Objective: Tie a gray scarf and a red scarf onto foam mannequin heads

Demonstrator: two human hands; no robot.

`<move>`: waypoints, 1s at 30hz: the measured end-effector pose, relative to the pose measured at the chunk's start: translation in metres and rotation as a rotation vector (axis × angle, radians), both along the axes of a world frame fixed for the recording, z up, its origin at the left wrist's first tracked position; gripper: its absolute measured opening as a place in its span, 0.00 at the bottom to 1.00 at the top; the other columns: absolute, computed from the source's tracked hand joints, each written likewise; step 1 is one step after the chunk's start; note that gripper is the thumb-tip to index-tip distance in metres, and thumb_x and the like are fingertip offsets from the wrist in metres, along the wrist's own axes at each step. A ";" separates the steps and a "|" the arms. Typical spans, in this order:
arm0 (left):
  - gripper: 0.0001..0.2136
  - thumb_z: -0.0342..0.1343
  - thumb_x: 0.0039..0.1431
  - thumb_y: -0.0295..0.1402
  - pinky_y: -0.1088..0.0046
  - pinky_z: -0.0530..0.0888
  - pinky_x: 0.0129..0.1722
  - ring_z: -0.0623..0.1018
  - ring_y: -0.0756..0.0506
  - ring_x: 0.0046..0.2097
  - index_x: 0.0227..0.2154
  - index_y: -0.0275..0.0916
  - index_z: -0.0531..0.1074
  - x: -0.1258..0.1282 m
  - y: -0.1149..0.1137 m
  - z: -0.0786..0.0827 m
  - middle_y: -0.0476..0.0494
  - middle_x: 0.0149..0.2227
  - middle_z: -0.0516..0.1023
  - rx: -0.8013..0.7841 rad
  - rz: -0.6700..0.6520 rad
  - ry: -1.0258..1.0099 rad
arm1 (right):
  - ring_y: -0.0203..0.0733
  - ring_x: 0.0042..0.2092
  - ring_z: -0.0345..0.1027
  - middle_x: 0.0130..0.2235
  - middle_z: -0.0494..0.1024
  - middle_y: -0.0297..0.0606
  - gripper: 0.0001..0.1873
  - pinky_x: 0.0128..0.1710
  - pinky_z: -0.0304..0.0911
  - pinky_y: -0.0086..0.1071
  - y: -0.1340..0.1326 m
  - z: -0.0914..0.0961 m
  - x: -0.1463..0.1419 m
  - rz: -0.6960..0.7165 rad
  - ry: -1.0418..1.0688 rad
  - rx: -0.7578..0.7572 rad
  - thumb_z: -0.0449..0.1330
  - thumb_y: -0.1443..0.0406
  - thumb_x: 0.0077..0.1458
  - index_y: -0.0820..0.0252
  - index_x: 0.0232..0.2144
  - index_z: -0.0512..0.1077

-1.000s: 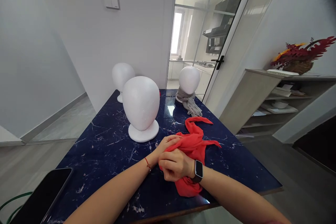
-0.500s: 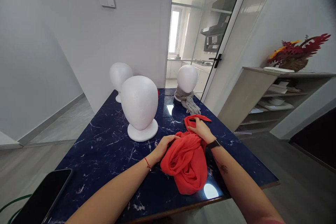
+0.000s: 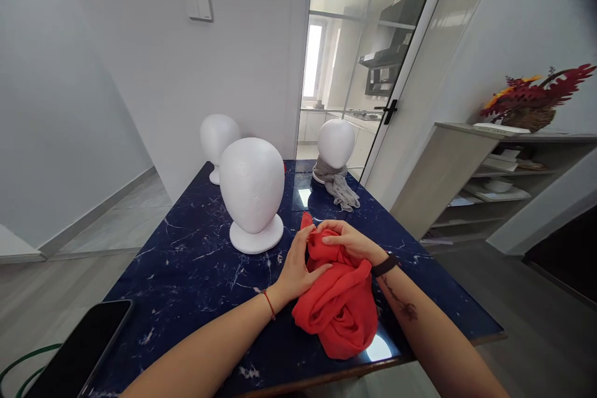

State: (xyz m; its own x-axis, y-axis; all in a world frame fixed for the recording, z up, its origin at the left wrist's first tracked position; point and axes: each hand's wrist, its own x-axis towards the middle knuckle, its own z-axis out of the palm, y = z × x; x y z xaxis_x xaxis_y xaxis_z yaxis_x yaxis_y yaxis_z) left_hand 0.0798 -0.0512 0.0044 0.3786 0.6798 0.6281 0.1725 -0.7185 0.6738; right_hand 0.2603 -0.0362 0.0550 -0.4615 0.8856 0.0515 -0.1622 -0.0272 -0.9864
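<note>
A red scarf [image 3: 340,305] lies bunched on the dark blue marble table [image 3: 196,261], near its front edge. My left hand [image 3: 298,264] grips the scarf's left side, thumb pressed into the cloth. My right hand [image 3: 349,239] pinches the scarf's far end from above, a black watch band on its wrist. A large white foam head [image 3: 252,189] stands just left of my hands.
A second white foam head [image 3: 217,137] stands at the far left corner, and a third [image 3: 336,143] wears a grey scarf [image 3: 338,185] at the back. A black phone [image 3: 77,351] lies at the near left. A shelf unit [image 3: 494,180] stands to the right, a glass door behind.
My right hand has gone from the near side of the scarf to its far tail and drawn that end back toward the heap. My left hand has shifted its hold slightly.
</note>
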 end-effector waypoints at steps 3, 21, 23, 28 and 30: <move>0.26 0.55 0.56 0.36 0.58 0.67 0.53 0.68 0.42 0.54 0.57 0.43 0.54 -0.001 -0.001 0.001 0.38 0.54 0.65 -0.028 0.047 -0.015 | 0.35 0.39 0.69 0.38 0.74 0.33 0.13 0.43 0.62 0.29 -0.001 -0.002 -0.010 -0.100 0.028 0.073 0.67 0.66 0.45 0.58 0.35 0.71; 0.10 0.46 0.61 0.34 0.73 0.66 0.31 0.67 0.50 0.30 0.26 0.38 0.66 -0.008 -0.005 0.017 0.49 0.27 0.68 -0.052 0.189 -0.042 | 0.40 0.50 0.66 0.51 0.70 0.38 0.41 0.53 0.59 0.37 -0.009 -0.001 -0.015 0.036 -0.069 0.126 0.72 0.65 0.36 0.53 0.53 0.62; 0.11 0.45 0.61 0.35 0.73 0.66 0.31 0.68 0.49 0.31 0.25 0.38 0.66 -0.009 -0.011 0.026 0.48 0.28 0.69 -0.012 0.177 -0.085 | 0.44 0.56 0.60 0.57 0.64 0.41 0.50 0.58 0.54 0.39 -0.026 0.006 -0.020 0.086 -0.163 0.144 0.73 0.64 0.32 0.53 0.58 0.57; 0.12 0.46 0.62 0.39 0.73 0.69 0.34 0.70 0.49 0.32 0.29 0.38 0.69 -0.028 -0.043 0.076 0.48 0.30 0.71 -0.207 0.298 -0.384 | 0.48 0.56 0.62 0.54 0.70 0.35 0.53 0.58 0.55 0.40 -0.075 0.010 -0.033 0.291 -0.151 0.022 0.75 0.62 0.22 0.47 0.55 0.62; 0.12 0.50 0.59 0.42 0.74 0.70 0.31 0.71 0.49 0.31 0.31 0.38 0.70 -0.050 -0.058 0.103 0.49 0.30 0.73 -0.308 0.444 -0.586 | 0.47 0.53 0.67 0.48 0.75 0.28 0.49 0.54 0.61 0.36 -0.091 0.004 -0.033 0.462 -0.141 -0.085 0.76 0.63 0.17 0.41 0.49 0.68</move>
